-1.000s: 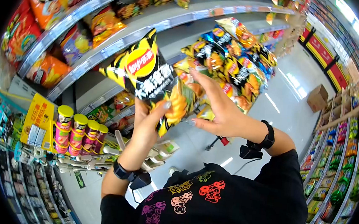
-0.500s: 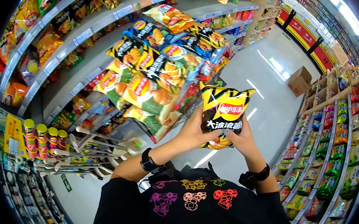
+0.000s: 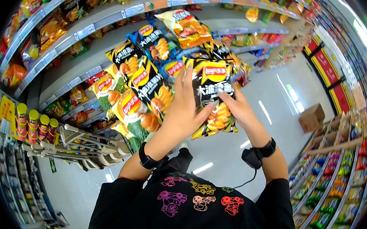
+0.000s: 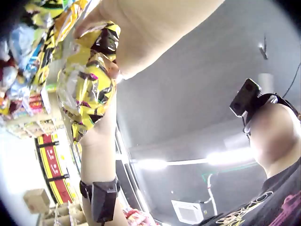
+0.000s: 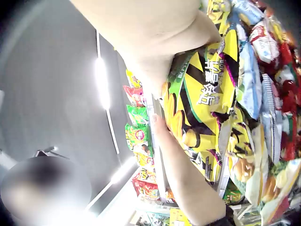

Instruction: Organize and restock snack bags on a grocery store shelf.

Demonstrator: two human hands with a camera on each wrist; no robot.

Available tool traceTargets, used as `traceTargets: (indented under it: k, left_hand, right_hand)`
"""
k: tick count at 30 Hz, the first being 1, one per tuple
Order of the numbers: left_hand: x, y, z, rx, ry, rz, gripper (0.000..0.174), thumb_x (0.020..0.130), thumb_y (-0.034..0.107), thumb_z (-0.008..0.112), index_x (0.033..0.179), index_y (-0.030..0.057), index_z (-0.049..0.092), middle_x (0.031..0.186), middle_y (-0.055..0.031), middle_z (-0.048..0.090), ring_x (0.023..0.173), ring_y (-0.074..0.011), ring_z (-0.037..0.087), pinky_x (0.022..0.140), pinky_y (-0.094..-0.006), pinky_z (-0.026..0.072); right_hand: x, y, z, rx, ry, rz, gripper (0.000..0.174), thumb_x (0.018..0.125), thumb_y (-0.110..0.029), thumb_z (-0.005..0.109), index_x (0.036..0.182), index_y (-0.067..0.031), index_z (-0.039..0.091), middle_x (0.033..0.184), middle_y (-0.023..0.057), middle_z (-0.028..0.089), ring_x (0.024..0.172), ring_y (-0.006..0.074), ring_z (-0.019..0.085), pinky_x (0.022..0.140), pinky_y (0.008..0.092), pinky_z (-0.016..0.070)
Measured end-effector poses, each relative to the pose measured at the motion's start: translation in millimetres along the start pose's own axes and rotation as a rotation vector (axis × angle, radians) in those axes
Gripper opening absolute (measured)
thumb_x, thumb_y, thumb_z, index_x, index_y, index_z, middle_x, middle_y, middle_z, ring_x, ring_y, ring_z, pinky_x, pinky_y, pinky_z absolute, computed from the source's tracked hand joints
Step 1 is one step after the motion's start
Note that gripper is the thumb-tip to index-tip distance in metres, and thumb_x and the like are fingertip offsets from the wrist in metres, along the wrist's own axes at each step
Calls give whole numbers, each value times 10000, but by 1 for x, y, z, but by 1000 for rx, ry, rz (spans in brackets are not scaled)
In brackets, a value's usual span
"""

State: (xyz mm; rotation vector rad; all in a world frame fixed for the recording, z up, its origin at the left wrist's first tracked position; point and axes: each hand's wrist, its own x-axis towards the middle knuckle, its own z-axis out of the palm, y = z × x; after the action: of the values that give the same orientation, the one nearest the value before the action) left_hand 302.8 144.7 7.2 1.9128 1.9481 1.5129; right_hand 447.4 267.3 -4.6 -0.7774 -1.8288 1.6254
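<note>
A black and yellow Lay's chip bag [image 3: 217, 117] is held upright before my chest, at the right side of a heap of chip bags [image 3: 145, 83]. My right hand [image 3: 242, 110] grips its right side, thumb on the front and fingers behind. At the left edge, my left hand [image 3: 181, 112] has its fingers stretched upward, and its thumb reaches across the front. The left wrist view shows the crinkled yellow side of the bag [image 4: 89, 89] close to the left hand. More of the same bag [image 5: 209, 89] fills the middle of the right wrist view.
Shelves [image 3: 86, 31] with chip bags run behind the heap. A row of chip canisters [image 3: 32, 124] and some pale folding frames [image 3: 82, 143] stand at left. A cardboard box [image 3: 312, 118] sits on the floor at right, near a snack shelf [image 3: 333, 186].
First the left hand held the bag by the shelf, then both hands held it over the floor. Now it has moved left against the heap, and the left fingers have straightened.
</note>
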Motion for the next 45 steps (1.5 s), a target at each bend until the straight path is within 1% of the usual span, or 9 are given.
traceTargets:
  k: [2, 6, 13, 14, 21, 25, 35, 39, 45]
  left_hand:
    - [18, -7, -2, 91, 15, -134, 844, 772, 239, 646, 1419, 72, 130, 1384, -365, 120, 1157, -531, 388, 856, -448, 466]
    - [45, -24, -3, 173, 2, -329, 726, 800, 221, 597, 1409, 80, 227, 1385, -383, 90, 1077, -530, 464, 808, -450, 491]
    - [62, -44, 16, 500, 95, -366, 585, 828, 136, 537, 1367, 57, 322, 1392, -311, 194, 1056, -483, 486, 873, -471, 442]
    - [64, -45, 19, 526, 83, -416, 555, 833, 145, 523, 1353, 56, 350, 1380, -295, 241, 1181, -482, 374, 965, -493, 358]
    - [66, -38, 49, 956, 178, -545, 525, 865, 252, 471, 1350, 76, 379, 1407, -159, 320, 1319, -355, 267, 1032, -586, 175]
    - [61, -26, 62, 1014, 220, -636, 515, 867, 227, 466, 1349, 70, 378, 1404, -134, 343, 1328, -311, 273, 1036, -575, 180]
    - [12, 4, 57, 888, 332, -745, 571, 883, 210, 460, 1400, 69, 263, 1435, -138, 298, 1345, -307, 244, 1060, -557, 145]
    - [-7, 7, 43, 833, 266, -682, 599, 892, 273, 474, 1410, 78, 245, 1424, -160, 307, 1354, -312, 223, 1074, -532, 119]
    - [-38, 9, 16, 753, -12, -407, 839, 765, 401, 658, 1412, 90, 225, 1397, -163, 341, 1336, -316, 256, 1065, -557, 136]
  right_hand:
    - [46, -9, 4, -127, -102, -112, 480, 866, -257, 602, 1209, 50, 467, 1104, 112, 587, 981, 171, 549, 864, 298, 432]
    - [119, 6, 11, -41, -317, 25, 449, 860, -306, 606, 1159, 20, 528, 1036, 93, 626, 925, 126, 575, 826, 280, 446]
    - [175, 18, 32, -303, -385, -193, 523, 854, -403, 555, 1158, 20, 513, 1007, 223, 621, 974, 336, 592, 833, 369, 442]
    - [179, 21, 27, -424, -422, -140, 568, 856, -395, 541, 1195, 51, 449, 1016, 253, 602, 988, 377, 577, 846, 387, 441]
    - [178, 31, 14, -456, -331, -809, 643, 853, -264, 547, 1327, 70, 269, 1343, 308, 309, 1247, 444, 306, 1040, 463, 257]
    - [164, 14, 4, -643, -426, -1093, 644, 836, -281, 559, 1358, -7, 301, 1413, 219, 269, 1287, 413, 258, 1033, 501, 242]
    - [163, 20, 5, -526, -377, -1005, 589, 906, -345, 477, 1381, -45, 300, 1440, 207, 255, 1323, 430, 207, 1069, 498, 174]
    - [143, 17, 2, -485, -379, -848, 679, 848, -314, 596, 1397, -79, 272, 1428, 279, 199, 1318, 429, 227, 1058, 467, 226]
    - [119, 31, -5, -348, -528, -587, 974, 690, -248, 753, 1432, -54, 152, 1428, 211, 266, 1330, 320, 264, 1073, 386, 232]
